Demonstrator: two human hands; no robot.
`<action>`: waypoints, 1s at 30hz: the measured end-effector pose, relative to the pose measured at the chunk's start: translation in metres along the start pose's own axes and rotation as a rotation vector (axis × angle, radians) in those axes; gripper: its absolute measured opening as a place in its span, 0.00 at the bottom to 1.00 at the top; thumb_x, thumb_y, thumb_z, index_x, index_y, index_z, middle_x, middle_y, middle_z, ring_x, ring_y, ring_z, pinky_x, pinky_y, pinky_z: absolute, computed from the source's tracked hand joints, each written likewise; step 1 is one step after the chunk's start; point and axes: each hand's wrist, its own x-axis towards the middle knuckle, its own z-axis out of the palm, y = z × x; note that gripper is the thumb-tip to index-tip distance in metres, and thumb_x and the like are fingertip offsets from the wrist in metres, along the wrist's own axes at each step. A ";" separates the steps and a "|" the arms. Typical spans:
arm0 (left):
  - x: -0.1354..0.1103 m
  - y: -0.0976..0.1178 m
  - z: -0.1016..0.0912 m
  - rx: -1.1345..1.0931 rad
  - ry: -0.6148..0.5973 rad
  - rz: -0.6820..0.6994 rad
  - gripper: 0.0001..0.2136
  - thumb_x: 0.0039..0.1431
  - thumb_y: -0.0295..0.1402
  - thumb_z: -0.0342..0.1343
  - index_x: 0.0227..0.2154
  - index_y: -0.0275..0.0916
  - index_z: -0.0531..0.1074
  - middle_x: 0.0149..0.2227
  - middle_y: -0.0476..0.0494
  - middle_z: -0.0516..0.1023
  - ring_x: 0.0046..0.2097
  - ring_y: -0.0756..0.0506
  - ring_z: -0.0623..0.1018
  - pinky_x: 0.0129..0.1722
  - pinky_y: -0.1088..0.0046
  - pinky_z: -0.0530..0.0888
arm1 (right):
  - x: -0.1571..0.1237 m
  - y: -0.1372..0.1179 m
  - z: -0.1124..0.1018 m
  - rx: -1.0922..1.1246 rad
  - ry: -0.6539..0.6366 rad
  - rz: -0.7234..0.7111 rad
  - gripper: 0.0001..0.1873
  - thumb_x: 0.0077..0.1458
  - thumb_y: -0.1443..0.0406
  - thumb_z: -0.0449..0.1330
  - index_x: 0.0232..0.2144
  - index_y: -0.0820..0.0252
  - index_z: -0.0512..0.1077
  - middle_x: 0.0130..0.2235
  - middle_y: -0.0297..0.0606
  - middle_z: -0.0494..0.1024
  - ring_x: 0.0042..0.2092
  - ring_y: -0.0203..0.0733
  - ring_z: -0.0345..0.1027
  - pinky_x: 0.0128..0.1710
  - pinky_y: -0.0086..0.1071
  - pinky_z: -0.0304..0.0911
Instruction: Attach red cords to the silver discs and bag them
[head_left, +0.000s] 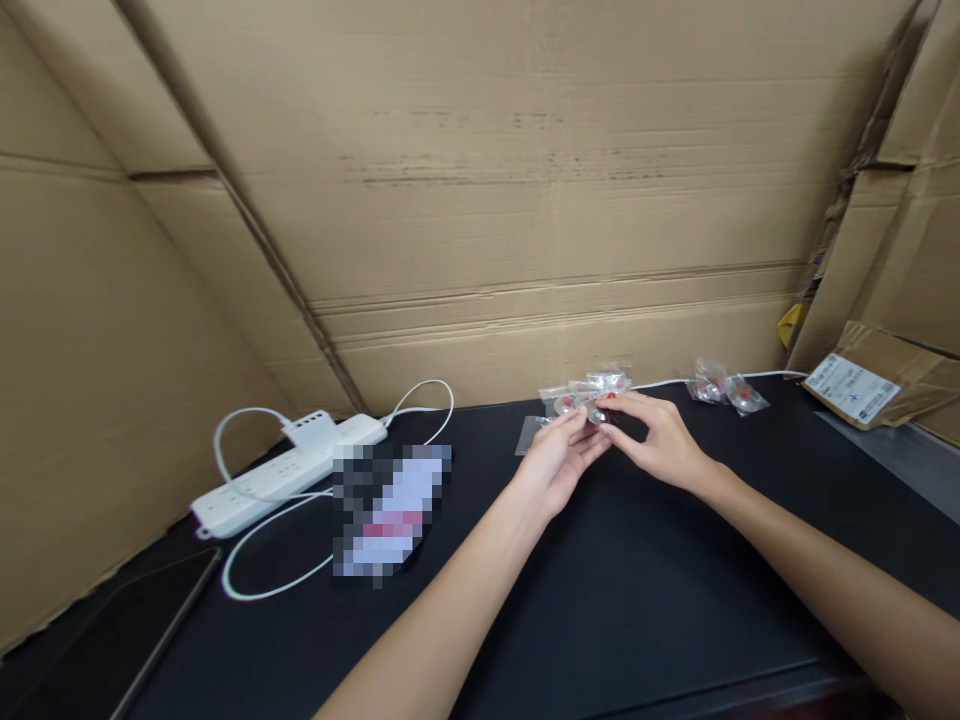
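Observation:
Near the back of the black table, my left hand is turned partly palm up, its fingers closed about a small shiny round object. The thumb and fingers of my right hand pinch the same object from the right. Its kind is too small to make out, and my fingers cover part of it. Just behind lie several clear plastic packets with silvery round pieces and red marks. A flat clear bag sits left of my left hand.
More clear packets lie at the back right, near a small cardboard box with a white label. At left are a white power strip with looping cables, a blurred-out item and a dark flat device. Cardboard walls surround the table.

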 end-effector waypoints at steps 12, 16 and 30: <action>0.001 0.004 -0.001 -0.033 -0.166 0.002 0.05 0.60 0.25 0.56 0.38 0.31 0.75 0.41 0.35 0.79 0.45 0.43 0.79 0.52 0.65 0.74 | 0.004 -0.004 -0.002 0.208 0.022 0.154 0.16 0.55 0.63 0.62 0.48 0.53 0.74 0.48 0.37 0.79 0.51 0.45 0.72 0.54 0.42 0.65; 0.001 0.006 -0.001 -0.011 -0.141 -0.002 0.07 0.58 0.27 0.58 0.39 0.31 0.75 0.43 0.34 0.79 0.45 0.44 0.79 0.52 0.66 0.74 | 0.005 -0.006 -0.002 0.241 0.017 0.156 0.17 0.56 0.64 0.61 0.48 0.53 0.74 0.47 0.37 0.79 0.48 0.44 0.73 0.52 0.42 0.67; -0.002 0.008 -0.001 0.154 -0.085 0.004 0.09 0.52 0.30 0.64 0.36 0.34 0.75 0.37 0.37 0.80 0.38 0.44 0.80 0.48 0.61 0.75 | 0.008 0.003 0.001 0.627 0.075 0.523 0.13 0.51 0.58 0.64 0.35 0.62 0.74 0.27 0.35 0.75 0.26 0.34 0.67 0.27 0.30 0.64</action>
